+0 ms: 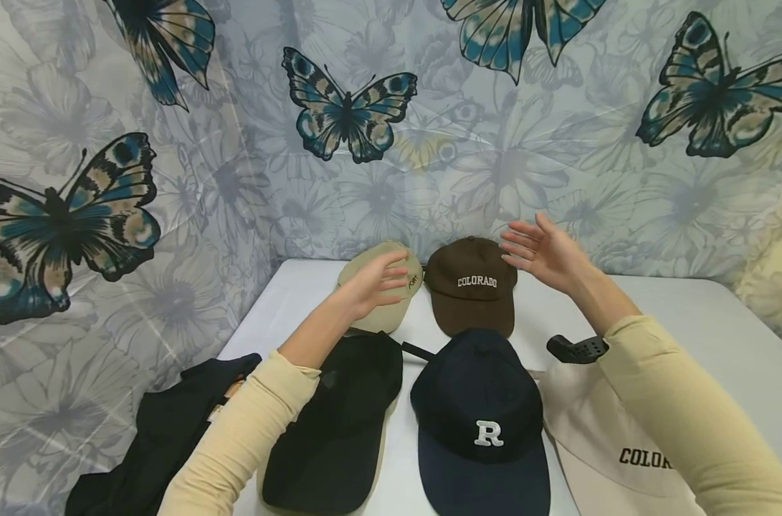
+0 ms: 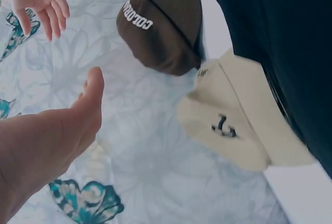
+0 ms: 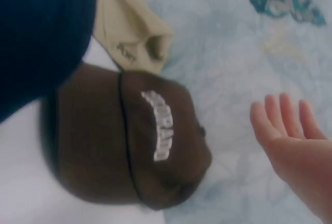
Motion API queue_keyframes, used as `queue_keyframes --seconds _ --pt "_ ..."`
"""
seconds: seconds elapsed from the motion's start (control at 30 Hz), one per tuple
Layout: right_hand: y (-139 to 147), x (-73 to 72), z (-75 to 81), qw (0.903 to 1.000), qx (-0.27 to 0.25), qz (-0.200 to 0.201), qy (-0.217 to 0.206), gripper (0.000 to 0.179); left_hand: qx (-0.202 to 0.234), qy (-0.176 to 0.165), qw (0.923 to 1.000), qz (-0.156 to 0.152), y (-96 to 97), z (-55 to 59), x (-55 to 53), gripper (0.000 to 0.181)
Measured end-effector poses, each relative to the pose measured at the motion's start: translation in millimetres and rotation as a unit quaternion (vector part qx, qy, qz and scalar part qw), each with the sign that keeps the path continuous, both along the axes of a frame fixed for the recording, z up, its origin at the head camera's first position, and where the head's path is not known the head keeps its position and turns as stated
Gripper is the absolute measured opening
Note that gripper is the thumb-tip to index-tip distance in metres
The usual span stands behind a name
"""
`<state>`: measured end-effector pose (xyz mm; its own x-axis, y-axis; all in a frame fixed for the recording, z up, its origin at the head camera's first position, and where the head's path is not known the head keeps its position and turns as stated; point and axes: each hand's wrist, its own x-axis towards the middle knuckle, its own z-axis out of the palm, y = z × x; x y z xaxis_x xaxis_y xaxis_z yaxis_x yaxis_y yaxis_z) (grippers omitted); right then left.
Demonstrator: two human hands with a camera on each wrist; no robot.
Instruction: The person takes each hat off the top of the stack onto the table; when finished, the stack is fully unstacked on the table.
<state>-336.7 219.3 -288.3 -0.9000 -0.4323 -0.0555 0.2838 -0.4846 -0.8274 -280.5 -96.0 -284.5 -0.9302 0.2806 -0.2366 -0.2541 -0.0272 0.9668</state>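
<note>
My left hand [image 1: 376, 282] is held up in front of the beige cap [image 1: 397, 315], fingers straight, holding nothing. To the right, my right hand [image 1: 545, 252] is raised beside the brown cap [image 1: 471, 304] lettered COLORADO, its fingers loosely extended around nothing. Nearer to me lie a black cap [image 1: 329, 444] and a navy cap [image 1: 481, 390] with a white R. Part of a cream cap [image 1: 590, 423] is hidden under my right forearm. In the left wrist view the beige cap [image 2: 228, 115] shows a small dark emblem.
A dark folded cloth item [image 1: 165, 423] with a small tag lies at the left edge of the white table [image 1: 674, 308]. A black strap-like piece [image 1: 574, 349] shows beside the right sleeve. Behind the table hangs a butterfly-print cloth [image 1: 378, 201].
</note>
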Motion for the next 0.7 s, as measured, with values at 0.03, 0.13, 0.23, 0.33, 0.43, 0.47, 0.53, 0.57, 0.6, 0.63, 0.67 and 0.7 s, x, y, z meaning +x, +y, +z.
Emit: queue_keyframes --seconds 0.03,0.13,0.23,0.33,0.43,0.47,0.53,0.57,0.6,0.63,0.67,0.7 --pt "-3 2.2 0.6 0.9999 0.01 0.01 0.005 0.042 -0.005 0.005 0.9999 -0.009 -4.4 1.4 3.1 0.058" --pt "-13 8.7 2.2 0.9974 0.054 0.038 0.029 0.042 -0.02 0.019 0.9993 -0.026 -19.3 6.5 12.0 0.057" --pt "-24 14.7 3.0 0.9931 0.087 0.061 0.049 0.044 -0.027 0.038 0.9983 -0.034 -34.8 11.1 19.4 0.057" --pt "-35 20.7 3.8 0.9894 0.11 0.077 0.056 0.053 -0.032 0.05 0.9975 -0.038 -49.8 14.4 26.9 0.058" --pt "-47 26.1 3.8 0.9848 0.135 0.09 0.062 0.065 -0.031 0.051 0.9976 -0.034 -63.6 15.8 36.0 0.058" --pt "-51 27.6 3.5 0.9834 0.142 0.093 0.063 0.068 -0.027 0.05 0.9978 -0.034 -67.7 15.9 39.4 0.057" --pt "-58 29.9 2.8 0.9815 0.153 0.096 0.063 0.07 -0.021 0.047 0.9981 -0.034 -75.4 15.6 45.7 0.058" --pt "-61 30.9 2.2 0.9806 0.158 0.098 0.064 0.071 -0.016 0.043 0.9984 -0.033 -78.9 15.2 48.6 0.058" --pt "-63 31.8 1.7 0.9799 0.161 0.099 0.064 0.07 -0.013 0.039 0.9986 -0.033 -82.1 14.6 51.1 0.058" --pt "-66 32.8 1.2 0.9796 0.163 0.1 0.061 0.07 -0.01 0.035 0.9987 -0.035 -85.3 14.1 53.5 0.058" --pt "-68 33.7 0.6 0.9789 0.167 0.101 0.06 0.069 -0.007 0.031 0.9988 -0.036 -88.6 13.5 55.7 0.058" --pt "-70 34.6 0.1 0.9781 0.171 0.103 0.059 0.069 -0.005 0.028 0.9988 -0.039 -91.9 12.5 57.4 0.058"
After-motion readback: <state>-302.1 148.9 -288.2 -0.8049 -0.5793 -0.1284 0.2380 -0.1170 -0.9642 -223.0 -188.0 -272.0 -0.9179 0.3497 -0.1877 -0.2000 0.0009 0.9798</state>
